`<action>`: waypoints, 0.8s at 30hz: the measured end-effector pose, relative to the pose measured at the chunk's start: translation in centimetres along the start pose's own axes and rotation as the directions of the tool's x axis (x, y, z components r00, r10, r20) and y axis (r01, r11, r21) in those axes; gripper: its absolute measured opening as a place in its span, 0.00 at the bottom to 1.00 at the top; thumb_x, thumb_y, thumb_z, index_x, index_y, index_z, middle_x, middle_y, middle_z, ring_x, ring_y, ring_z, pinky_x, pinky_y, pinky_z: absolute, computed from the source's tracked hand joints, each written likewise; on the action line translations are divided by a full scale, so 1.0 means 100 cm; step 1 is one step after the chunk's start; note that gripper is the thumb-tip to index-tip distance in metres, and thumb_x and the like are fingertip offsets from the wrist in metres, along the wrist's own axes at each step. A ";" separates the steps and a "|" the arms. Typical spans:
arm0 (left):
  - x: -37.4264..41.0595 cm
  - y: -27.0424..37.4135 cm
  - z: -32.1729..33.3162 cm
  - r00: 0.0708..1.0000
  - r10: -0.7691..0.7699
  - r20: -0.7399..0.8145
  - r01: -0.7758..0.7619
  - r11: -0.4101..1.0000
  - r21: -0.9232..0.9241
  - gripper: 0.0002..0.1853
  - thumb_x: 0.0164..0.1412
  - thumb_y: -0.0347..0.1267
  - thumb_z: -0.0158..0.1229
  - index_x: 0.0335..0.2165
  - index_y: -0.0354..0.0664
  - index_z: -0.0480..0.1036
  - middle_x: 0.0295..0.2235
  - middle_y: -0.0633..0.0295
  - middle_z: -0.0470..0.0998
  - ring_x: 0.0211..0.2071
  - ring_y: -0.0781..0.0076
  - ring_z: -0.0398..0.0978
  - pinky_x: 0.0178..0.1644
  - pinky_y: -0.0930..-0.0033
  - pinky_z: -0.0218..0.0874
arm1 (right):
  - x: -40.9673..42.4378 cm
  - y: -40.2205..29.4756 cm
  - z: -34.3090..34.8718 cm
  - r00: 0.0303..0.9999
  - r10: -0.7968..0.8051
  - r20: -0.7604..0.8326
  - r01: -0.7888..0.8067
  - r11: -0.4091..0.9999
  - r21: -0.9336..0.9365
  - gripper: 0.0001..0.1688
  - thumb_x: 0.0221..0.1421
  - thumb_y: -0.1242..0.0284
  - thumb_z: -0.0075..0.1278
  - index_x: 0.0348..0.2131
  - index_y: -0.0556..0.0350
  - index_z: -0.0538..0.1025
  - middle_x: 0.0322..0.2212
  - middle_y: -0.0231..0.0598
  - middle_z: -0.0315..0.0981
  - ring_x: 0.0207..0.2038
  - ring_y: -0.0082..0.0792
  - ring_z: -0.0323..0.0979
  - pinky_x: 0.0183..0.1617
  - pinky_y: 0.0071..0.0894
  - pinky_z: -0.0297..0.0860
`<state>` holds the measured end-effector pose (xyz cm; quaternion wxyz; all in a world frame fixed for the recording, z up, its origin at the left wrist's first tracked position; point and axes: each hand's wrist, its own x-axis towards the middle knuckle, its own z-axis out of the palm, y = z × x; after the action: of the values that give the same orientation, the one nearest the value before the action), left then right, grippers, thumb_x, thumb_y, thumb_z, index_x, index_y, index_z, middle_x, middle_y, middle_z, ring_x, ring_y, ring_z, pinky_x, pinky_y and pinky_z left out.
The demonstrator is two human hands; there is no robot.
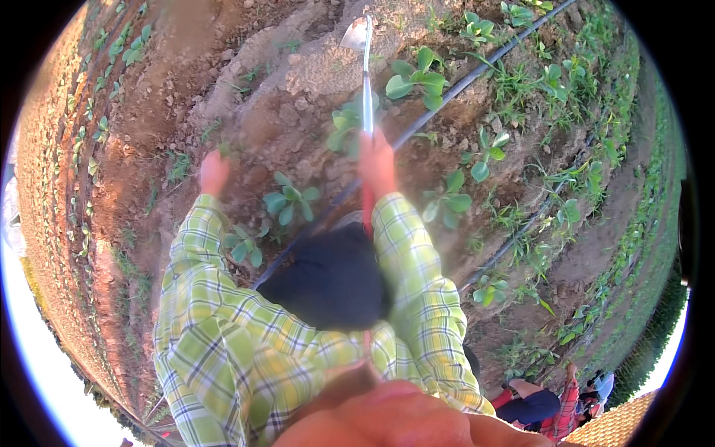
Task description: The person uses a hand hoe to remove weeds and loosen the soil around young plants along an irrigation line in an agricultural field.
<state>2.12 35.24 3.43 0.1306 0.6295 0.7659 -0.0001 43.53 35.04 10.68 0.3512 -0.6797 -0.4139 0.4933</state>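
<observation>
My right hand (pixel 377 165) is closed around the red handle (pixel 367 209) of a hand hoe. The hoe's metal shank (pixel 367 98) points away from me, and its blade (pixel 355 34) is over pale, dry soil. My left hand (pixel 214 173) is low over the soil on the left, its fingers seemingly curled. A small green tuft (pixel 224 148) shows at its fingertips; blur hides whether the hand grips it. Between my hands grows a broad-leaved seedling (pixel 290 198). Another seedling (pixel 345 125) stands just left of the shank, partly blurred.
A dark drip irrigation pipe (pixel 463 84) runs diagonally beneath my right hand. A second pipe (pixel 514 240) lies to the right among grassy weeds (pixel 511 106). More seedlings (pixel 416 78) line the pipes. Other people (pixel 536 402) are low at the bottom right, near a woven straw edge (pixel 614 422).
</observation>
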 end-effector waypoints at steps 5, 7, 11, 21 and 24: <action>-0.007 0.006 0.002 1.000 0.007 -0.027 -0.007 1.000 -0.007 0.17 0.54 0.36 0.57 0.38 0.33 0.73 0.36 0.39 0.75 0.39 0.40 0.73 0.43 0.47 0.65 | -0.051 0.057 0.016 0.988 0.146 0.053 -0.145 0.989 -0.014 0.26 0.62 0.63 0.43 0.56 0.54 0.64 0.30 0.57 0.75 0.35 0.56 0.75 0.39 0.46 0.69; -0.005 -0.021 0.012 0.995 -0.063 -0.075 0.068 0.996 0.061 0.17 0.54 0.36 0.57 0.37 0.32 0.73 0.35 0.39 0.76 0.39 0.40 0.74 0.43 0.46 0.65 | -0.076 0.046 0.012 0.990 0.115 0.079 -0.107 0.989 -0.102 0.29 0.62 0.60 0.43 0.58 0.53 0.63 0.31 0.61 0.75 0.34 0.59 0.75 0.39 0.49 0.69; 0.001 -0.047 0.020 0.974 -0.212 -0.082 0.218 0.973 0.078 0.13 0.52 0.33 0.55 0.32 0.31 0.74 0.31 0.39 0.76 0.38 0.39 0.74 0.42 0.46 0.65 | -0.100 0.087 0.025 0.995 -0.023 0.094 0.040 0.982 -0.183 0.33 0.61 0.58 0.45 0.60 0.51 0.60 0.30 0.63 0.75 0.33 0.63 0.74 0.38 0.53 0.69; -0.031 0.073 -0.040 0.932 -0.356 -0.069 0.323 0.901 -0.291 0.15 0.49 0.30 0.51 0.34 0.30 0.74 0.32 0.36 0.77 0.37 0.38 0.74 0.42 0.49 0.65 | 0.015 0.040 -0.041 0.998 -0.005 -0.056 -0.004 0.988 -0.157 0.29 0.61 0.58 0.44 0.57 0.50 0.64 0.29 0.59 0.76 0.33 0.61 0.75 0.37 0.52 0.70; -0.021 0.035 -0.015 0.896 -0.432 -0.105 0.377 0.864 -0.334 0.16 0.48 0.30 0.51 0.34 0.28 0.74 0.32 0.37 0.77 0.36 0.38 0.75 0.42 0.50 0.65 | 0.000 0.079 -0.056 0.997 0.024 -0.078 -0.041 0.972 -0.233 0.29 0.61 0.58 0.45 0.57 0.51 0.65 0.29 0.58 0.76 0.33 0.60 0.75 0.37 0.52 0.70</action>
<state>5.58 34.20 5.86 0.1552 0.4238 0.8803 0.1463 50.60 31.47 5.20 0.2757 -0.7409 -0.4447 0.4211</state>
